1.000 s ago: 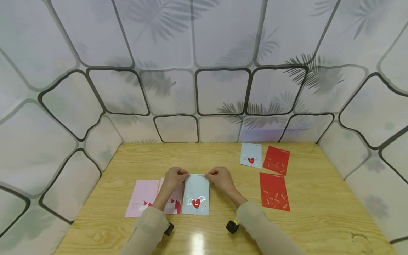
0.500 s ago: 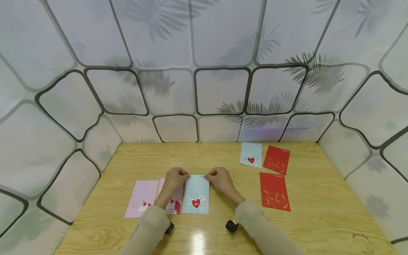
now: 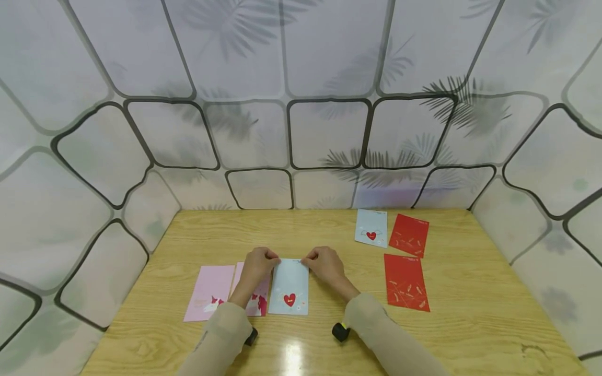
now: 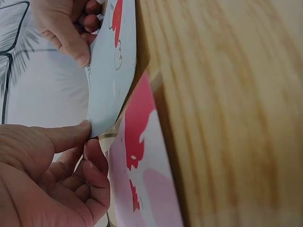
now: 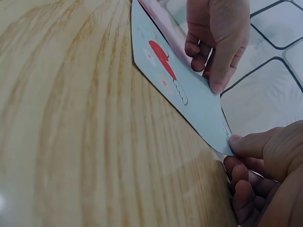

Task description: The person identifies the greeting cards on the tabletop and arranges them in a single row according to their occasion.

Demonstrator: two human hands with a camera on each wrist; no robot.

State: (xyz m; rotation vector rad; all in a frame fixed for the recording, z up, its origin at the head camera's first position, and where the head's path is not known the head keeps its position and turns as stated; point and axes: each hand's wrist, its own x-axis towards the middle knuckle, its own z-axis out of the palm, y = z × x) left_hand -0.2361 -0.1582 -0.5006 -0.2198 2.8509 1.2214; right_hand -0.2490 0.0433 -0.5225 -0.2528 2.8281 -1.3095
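Note:
A light blue card [image 3: 289,284] with a winged red heart lies in front of me, its far edge lifted a little. My left hand [image 3: 257,265] pinches its far left corner between thumb and fingers; in the left wrist view the left hand [image 4: 52,170] shows this grip closely. At the far right corner my right hand [image 3: 325,265] pinches the same card, also seen in the right wrist view, where the right hand [image 5: 270,165] holds the blue card [image 5: 194,104]. Beside it, partly under my left forearm, lies a pink card [image 3: 261,295] with a unicorn picture.
Another pink card [image 3: 209,292] lies at the left. On the right are a second blue card [image 3: 371,228], a red card [image 3: 409,235] and another red card [image 3: 406,283]. The wooden table [image 3: 470,324] meets a patterned backdrop [image 3: 324,136] at its back edge.
Both hands keep their pinch on the blue card's far corners. The card's near edge has shifted very slightly away from me; the other cards stay where they were.

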